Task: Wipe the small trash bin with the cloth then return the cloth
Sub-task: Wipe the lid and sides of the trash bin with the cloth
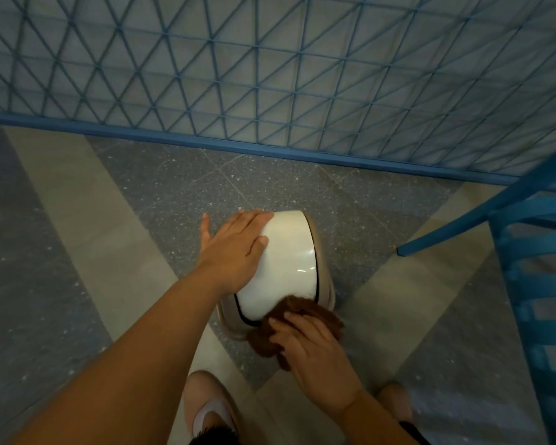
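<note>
The small trash bin is cream-white with a beige lower part and stands on the floor, tilted, near the middle of the view. My left hand lies flat on its left side with the fingers spread over the top. A brown fluffy cloth is pressed against the bin's near lower edge. My right hand grips the cloth from behind, its fingers curled into the cloth.
A blue lattice fence with a blue base rail runs across the back. A blue slatted chair stands at the right, one leg angling toward the bin. The floor is grey and beige tile. My two feet show at the bottom.
</note>
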`<state>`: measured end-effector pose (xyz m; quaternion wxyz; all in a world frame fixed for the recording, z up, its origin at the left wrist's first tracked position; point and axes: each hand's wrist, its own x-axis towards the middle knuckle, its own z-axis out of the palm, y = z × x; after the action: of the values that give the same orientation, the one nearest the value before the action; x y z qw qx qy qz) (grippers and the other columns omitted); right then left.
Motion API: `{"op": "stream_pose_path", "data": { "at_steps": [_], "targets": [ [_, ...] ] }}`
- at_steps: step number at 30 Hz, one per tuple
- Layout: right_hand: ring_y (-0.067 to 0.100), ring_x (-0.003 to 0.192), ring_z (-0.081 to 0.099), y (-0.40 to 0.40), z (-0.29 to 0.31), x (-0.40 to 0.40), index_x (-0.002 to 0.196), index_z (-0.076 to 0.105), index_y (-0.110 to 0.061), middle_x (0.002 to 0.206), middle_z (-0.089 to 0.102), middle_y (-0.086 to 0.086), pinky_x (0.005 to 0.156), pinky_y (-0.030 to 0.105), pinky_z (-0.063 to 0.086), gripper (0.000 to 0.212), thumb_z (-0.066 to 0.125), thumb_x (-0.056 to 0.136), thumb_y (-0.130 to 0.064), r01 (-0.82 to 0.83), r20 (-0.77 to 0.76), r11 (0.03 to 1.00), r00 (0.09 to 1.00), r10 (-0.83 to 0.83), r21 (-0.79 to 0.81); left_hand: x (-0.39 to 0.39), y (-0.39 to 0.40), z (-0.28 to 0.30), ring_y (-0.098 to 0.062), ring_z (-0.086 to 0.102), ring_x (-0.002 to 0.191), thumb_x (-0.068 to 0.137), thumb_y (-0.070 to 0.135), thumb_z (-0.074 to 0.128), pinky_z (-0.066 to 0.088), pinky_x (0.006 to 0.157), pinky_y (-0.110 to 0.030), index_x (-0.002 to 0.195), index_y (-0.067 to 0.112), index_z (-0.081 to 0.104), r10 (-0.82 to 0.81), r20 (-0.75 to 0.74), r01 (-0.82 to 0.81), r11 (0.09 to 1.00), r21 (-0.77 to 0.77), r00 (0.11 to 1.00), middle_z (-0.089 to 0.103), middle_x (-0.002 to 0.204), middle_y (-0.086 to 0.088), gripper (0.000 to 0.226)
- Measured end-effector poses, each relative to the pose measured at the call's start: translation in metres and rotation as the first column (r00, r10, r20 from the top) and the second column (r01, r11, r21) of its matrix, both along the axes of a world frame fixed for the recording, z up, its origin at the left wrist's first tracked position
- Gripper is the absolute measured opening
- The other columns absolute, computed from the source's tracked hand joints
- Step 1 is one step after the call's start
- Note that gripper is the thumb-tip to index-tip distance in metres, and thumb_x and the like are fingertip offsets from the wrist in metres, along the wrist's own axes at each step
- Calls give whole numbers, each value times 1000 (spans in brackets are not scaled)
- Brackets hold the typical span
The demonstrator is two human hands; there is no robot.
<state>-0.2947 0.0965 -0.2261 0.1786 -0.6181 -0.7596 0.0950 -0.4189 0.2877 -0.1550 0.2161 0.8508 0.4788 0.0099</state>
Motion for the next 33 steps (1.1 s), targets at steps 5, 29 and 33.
{"op": "stream_pose_path", "data": {
  "at_steps": [5,29,33],
  "targets": [
    [19,124,45,-15,7,23,109,54,-25,132,60,-6,95,37,37,27,49,83,-20,253,43,963,965,-257,94,0,-1,-1,-11,10,146,101,39,21,-18,110,-53,147,45,15,2,0,-2,1000,16,1000,17,157,17,47],
    [15,142,26,17,3,4,134,41,-36,153,5,-33,112,33,33,40,35,94,-33,520,-437,852,752,-493,-67,-1,-2,-5,-10,11,145,101,40,24,-15,113,-51,147,44,17,13,42,-14,1000,17,999,18,156,18,46],
    [-10,139,10,58,23,11,140,40,-28,158,18,-8,113,30,31,50,24,95,-44,521,-471,846,722,-507,-113,-1,-1,-6,-10,12,145,101,41,24,-14,113,-52,147,43,18,10,31,-11,1000,22,999,18,156,18,46]
  ]
}}
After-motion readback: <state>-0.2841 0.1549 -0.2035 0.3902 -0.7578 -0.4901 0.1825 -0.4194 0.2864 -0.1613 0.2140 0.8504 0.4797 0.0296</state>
